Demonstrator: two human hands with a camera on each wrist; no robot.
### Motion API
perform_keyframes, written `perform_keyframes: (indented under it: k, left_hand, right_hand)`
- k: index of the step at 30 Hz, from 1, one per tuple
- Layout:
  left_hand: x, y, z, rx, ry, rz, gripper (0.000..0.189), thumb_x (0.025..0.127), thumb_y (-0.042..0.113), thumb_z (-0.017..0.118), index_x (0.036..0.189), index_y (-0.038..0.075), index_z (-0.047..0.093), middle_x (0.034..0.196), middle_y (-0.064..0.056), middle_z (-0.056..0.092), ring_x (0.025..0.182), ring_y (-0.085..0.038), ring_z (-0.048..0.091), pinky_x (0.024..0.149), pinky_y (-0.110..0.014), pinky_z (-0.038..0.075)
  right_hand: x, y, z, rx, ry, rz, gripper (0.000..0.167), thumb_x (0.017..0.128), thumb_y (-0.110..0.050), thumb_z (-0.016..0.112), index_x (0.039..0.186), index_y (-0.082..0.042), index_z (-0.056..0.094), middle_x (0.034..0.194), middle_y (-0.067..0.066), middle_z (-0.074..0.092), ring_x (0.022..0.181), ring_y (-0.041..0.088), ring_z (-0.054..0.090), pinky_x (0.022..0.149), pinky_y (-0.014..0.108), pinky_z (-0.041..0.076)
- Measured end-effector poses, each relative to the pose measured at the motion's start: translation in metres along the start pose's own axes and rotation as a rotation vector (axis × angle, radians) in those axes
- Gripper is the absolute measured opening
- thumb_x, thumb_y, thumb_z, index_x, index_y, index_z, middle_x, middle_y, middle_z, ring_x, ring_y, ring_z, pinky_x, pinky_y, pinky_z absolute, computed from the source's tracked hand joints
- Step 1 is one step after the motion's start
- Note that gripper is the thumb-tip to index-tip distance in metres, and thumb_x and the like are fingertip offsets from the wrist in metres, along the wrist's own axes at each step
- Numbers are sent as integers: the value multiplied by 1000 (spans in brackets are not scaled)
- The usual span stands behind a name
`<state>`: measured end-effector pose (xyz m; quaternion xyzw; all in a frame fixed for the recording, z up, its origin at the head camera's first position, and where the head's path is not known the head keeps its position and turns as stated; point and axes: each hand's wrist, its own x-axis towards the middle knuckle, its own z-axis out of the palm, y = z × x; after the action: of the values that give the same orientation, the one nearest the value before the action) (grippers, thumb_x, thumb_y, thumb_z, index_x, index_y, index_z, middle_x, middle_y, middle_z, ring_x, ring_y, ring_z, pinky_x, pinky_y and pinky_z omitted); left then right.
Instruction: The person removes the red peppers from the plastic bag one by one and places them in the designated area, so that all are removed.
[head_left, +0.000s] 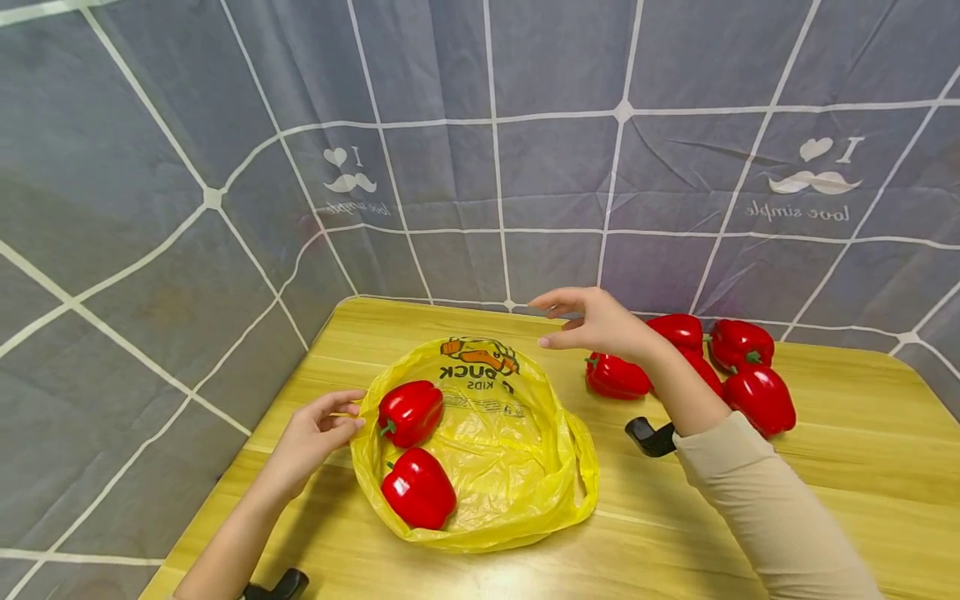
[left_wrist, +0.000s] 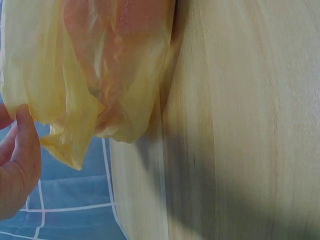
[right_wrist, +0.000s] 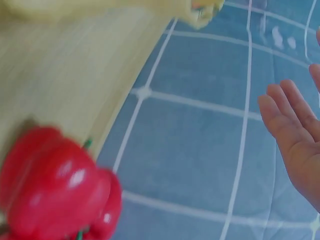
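Note:
A yellow plastic bag (head_left: 517, 467) stands on the table with its mouth spread wide. Two red bell peppers (head_left: 420, 490) lie inside it along the left side. At the bag's left rim, my left hand (head_left: 318, 437) pinches the plastic between thumb and fingers, as the left wrist view also shows. My right hand (head_left: 592, 321) is in the air beyond the bag's far right rim, fingers spread and holding nothing. Nearest to it is a bell pepper (head_left: 617, 377) at the edge of a group of several red peppers, partly hidden by my right forearm.
The wooden table (head_left: 660, 533) backs onto a grey-blue checked curtain (head_left: 555, 183), which also hangs along the left side. More red peppers (head_left: 761, 400) lie near the back right. Black wrist mounts (head_left: 651, 437) show at both wrists.

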<state>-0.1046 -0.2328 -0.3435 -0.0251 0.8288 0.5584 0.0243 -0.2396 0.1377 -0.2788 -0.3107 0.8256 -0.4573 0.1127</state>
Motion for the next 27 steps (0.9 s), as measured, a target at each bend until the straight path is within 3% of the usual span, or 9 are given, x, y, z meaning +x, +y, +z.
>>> perform_keyframes:
  k: [5, 15, 21, 27]
  left_hand:
    - [1, 0, 1, 5, -8, 5, 40, 88, 2, 59, 127, -6, 50, 105, -20, 54, 83, -11, 57, 72, -21, 51]
    - [1, -1, 2, -2, -15, 3, 41, 88, 2, 59, 127, -6, 49, 108, -20, 53, 85, -10, 56, 71, -22, 51]
    - [1, -3, 2, -6, -13, 0, 41, 88, 2, 59, 127, -6, 50, 107, -20, 53, 84, -9, 56, 71, -22, 51]
    - [1, -5, 3, -8, -10, -10, 41, 88, 1, 59, 127, -6, 50, 106, -19, 54, 85, -9, 56, 72, -21, 50]
  right_hand:
    - [16, -9, 23, 50, -86, -48, 47, 79, -13, 75, 123, -7, 59, 125, 7, 57, 111, 24, 53, 90, 41, 47]
    - [44, -23, 66, 106, -237, -115, 46, 80, -9, 73, 121, 2, 58, 124, 16, 57, 114, 35, 50, 89, 35, 48]
    - [54, -18, 89, 51, -304, -103, 43, 81, -12, 72, 122, -3, 60, 126, 10, 56, 115, 29, 52, 93, 32, 44]
    - [60, -14, 107, -35, -335, -101, 42, 80, -14, 73, 120, -8, 62, 124, 5, 57, 110, 24, 54, 88, 30, 47]
